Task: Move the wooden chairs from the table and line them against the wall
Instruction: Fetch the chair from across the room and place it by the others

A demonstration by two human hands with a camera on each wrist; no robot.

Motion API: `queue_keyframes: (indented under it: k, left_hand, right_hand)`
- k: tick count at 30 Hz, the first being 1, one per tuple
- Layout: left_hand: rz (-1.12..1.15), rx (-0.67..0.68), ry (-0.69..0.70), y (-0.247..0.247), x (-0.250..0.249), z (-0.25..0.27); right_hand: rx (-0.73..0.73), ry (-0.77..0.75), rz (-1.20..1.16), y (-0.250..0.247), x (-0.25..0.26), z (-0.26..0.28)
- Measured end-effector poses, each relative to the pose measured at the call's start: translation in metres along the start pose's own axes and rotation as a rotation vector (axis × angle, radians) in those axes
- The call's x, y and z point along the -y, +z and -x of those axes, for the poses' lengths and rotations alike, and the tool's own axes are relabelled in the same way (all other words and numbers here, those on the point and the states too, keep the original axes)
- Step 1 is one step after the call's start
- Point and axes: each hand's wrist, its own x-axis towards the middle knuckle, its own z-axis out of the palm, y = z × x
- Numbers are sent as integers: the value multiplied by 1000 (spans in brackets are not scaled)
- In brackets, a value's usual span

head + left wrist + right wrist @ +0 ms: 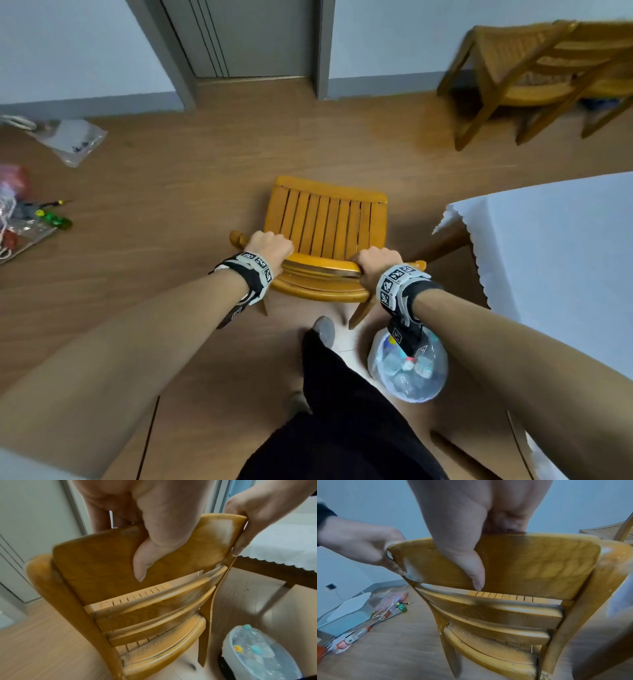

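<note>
A wooden chair (pixel 325 222) with a slatted seat stands on the floor in front of me, its back toward me. My left hand (pixel 269 248) grips the left end of its top rail (pixel 102 561), thumb on the near face. My right hand (pixel 376 265) grips the right end of the same rail (pixel 530 563), thumb down the back. Two more wooden chairs (pixel 534 75) stand by the far wall at the upper right. The table (pixel 555 246) under a white cloth is just right of the held chair.
A plastic-lined bin of bottles (pixel 407 370) sits by my right foot. Bags and small toys (pixel 37 212) lie on the floor at the left, with a clear bag (pixel 72 140) near the wall. A grey door (pixel 253 37) is straight ahead.
</note>
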Motion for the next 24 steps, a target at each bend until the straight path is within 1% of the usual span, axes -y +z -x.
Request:
queue_keyframes:
  k: [4,9,15,20,24]
  left_hand:
    - [19,40,11,-40,19,-61]
    - [-17,70,53,-81,32,-137]
    - [-49,32,128,-143,54,-232]
    - [-46,-40,192,-205,83,-326]
    - [-67,-33,241,-252,103,-396]
  right_hand:
    - [4,29,-21,-35,-31,-44]
    - [16,63,-46,-72,-70,-89]
    - [45,137,-55,-138,-125,-151]
    - [11,218,-84,-207,-173,-210]
    - [28,268,-153,-250,-209,-263]
